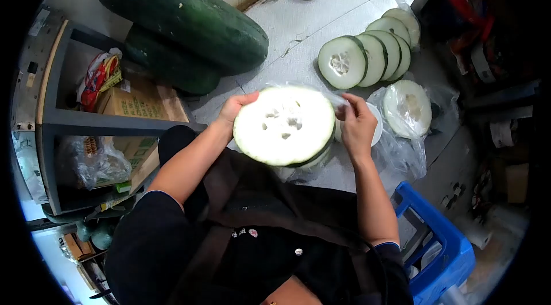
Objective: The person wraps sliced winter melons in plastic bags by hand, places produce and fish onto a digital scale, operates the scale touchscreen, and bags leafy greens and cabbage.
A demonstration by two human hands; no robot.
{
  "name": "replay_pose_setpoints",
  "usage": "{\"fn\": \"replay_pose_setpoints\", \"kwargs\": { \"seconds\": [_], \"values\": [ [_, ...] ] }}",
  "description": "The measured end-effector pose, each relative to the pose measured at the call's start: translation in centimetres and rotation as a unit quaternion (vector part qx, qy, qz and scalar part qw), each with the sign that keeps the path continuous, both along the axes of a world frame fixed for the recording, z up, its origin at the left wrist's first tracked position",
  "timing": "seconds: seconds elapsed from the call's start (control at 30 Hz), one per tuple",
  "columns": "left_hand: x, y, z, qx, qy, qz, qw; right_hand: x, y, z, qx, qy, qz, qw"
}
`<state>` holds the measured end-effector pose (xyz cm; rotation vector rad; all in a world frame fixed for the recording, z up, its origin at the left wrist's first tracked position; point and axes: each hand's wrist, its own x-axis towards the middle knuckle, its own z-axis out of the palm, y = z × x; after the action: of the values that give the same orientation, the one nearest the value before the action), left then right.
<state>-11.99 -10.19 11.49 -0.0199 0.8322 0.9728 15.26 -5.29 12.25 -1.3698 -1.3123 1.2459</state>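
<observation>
While the left hand (232, 111) grips the big gourd slice (284, 132), the right hand (360, 124) pinches clear film (328, 95) at its upper right edge.
Big gourd slice held over the pale surface (287, 23), pale cut face up, left thumb on its rim; right fingers closed on the film. Looks thick, probably weighty, with stiff rind and firm flesh; cut face likely wet and slippery, seed core softer, whole round liable to crack if flexed. Best hold: rind at opposite sides, palm under, no fingers in the core. Film limp, likely clingy and easily torn; take it by a loose edge. Relative to the big gourd slice: whole gourds (189, 18) beyond and left, overlapping slices (342, 62) beyond and right, wrapped slice (406, 108) off to the right.
</observation>
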Motion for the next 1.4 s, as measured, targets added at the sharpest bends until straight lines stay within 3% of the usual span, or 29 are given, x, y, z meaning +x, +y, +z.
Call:
{"fn": "replay_pose_setpoints", "kwargs": {
  "seconds": [0.03,0.13,0.2,0.27,0.33,0.4,0.47,0.5,0.53,0.57,0.63,0.73,0.8,0.83,0.9,0.93,0.97,1.07,1.13,1.17,1.2,1.27,1.33,1.37,1.4],
  "values": [
    [0.1,-0.3,0.7,-0.016,0.028,0.027,0.999,-0.5,0.1,-0.4,-0.012,0.143,-0.018,0.990],
    [0.0,-1.4,1.2,-0.035,0.070,0.096,0.992,-0.5,0.4,0.0,-0.054,0.295,-0.002,0.954],
    [0.6,-2.5,1.9,-0.040,0.113,0.155,0.981,-0.8,-0.6,0.7,-0.115,0.281,0.032,0.952],
    [0.4,-3.4,-0.4,-0.055,0.194,0.228,0.953,-2.1,-2.8,1.6,-0.081,0.117,0.072,0.987],
    [1.5,-4.2,-1.4,-0.095,0.287,0.304,0.903,-4.3,-6.8,3.2,-0.024,0.059,0.150,0.987],
    [3.5,-4.6,-2.9,-0.140,0.336,0.336,0.869,-7.3,-12.0,2.4,0.008,0.127,0.211,0.969],
    [2.5,-7.1,-14.9,-0.100,0.467,0.330,0.814,-8.8,-14.2,2.2,-0.070,0.194,0.305,0.930],
    [3.8,-7.8,-14.6,-0.015,0.491,0.230,0.840,-8.8,-13.6,2.1,-0.046,0.173,0.294,0.939],
    [4.1,-8.1,-14.8,-0.036,0.447,0.219,0.867,-8.7,-12.6,1.9,-0.021,0.151,0.282,0.947],
    [4.2,-8.4,-15.2,-0.057,0.401,0.208,0.890,-8.2,-11.7,1.8,-0.086,0.164,0.318,0.930],
    [4.5,-9.1,-16.2,-0.104,0.306,0.186,0.928,-7.5,-11.7,0.0,-0.061,0.049,0.408,0.909],
    [5.2,-10.7,-16.6,-0.196,0.227,0.126,0.946,-7.2,-12.0,-2.9,-0.065,-0.017,0.475,0.877],
    [5.6,-11.5,-16.5,-0.281,0.264,0.049,0.921,-6.7,-11.2,-3.9,-0.067,-0.038,0.509,0.857],
    [5.3,-11.5,-17.1,-0.285,0.238,0.095,0.924,-6.8,-11.0,-4.5,-0.077,-0.049,0.516,0.852],
    [4.6,-12.9,-19.9,-0.153,0.474,-0.072,0.864,-6.3,-10.8,-4.4,-0.080,-0.124,0.618,0.772],
    [5.2,-12.2,-17.9,-0.081,0.575,-0.150,0.800,-6.2,-10.6,-4.1,-0.081,-0.159,0.667,0.723],
    [6.2,-12.0,-15.7,-0.101,0.588,-0.183,0.781,-6.3,-10.9,-4.9,-0.076,-0.198,0.694,0.688],
    [7.1,-11.3,-12.2,-0.052,0.480,-0.290,0.826,-5.7,-9.4,-5.2,-0.130,-0.273,0.721,0.623],
    [8.0,-10.2,-9.1,0.112,0.489,-0.499,0.706,-3.8,-7.1,-0.7,-0.048,-0.318,0.605,0.728],
    [7.2,-13.2,-14.4,0.167,0.436,-0.414,0.781,-3.0,-5.8,1.0,0.003,-0.345,0.525,0.778],
    [7.7,-11.9,-12.9,0.175,0.488,-0.560,0.646,-1.9,-4.5,1.3,0.077,-0.382,0.352,0.851],
    [9.8,-11.6,-9.8,0.104,0.561,-0.543,0.616,1.4,-0.7,2.6,0.262,-0.409,0.118,0.866],
    [10.9,-10.3,-4.4,0.107,0.578,-0.520,0.619,4.2,0.3,2.1,0.202,-0.549,0.007,0.811],
    [11.1,-9.4,-1.4,0.119,0.589,-0.502,0.623,5.0,0.7,1.6,0.129,-0.506,0.034,0.852],
    [11.3,-7.9,1.5,0.134,0.593,-0.536,0.585,5.6,1.1,0.9,0.055,-0.457,0.061,0.886]
  ]
}}
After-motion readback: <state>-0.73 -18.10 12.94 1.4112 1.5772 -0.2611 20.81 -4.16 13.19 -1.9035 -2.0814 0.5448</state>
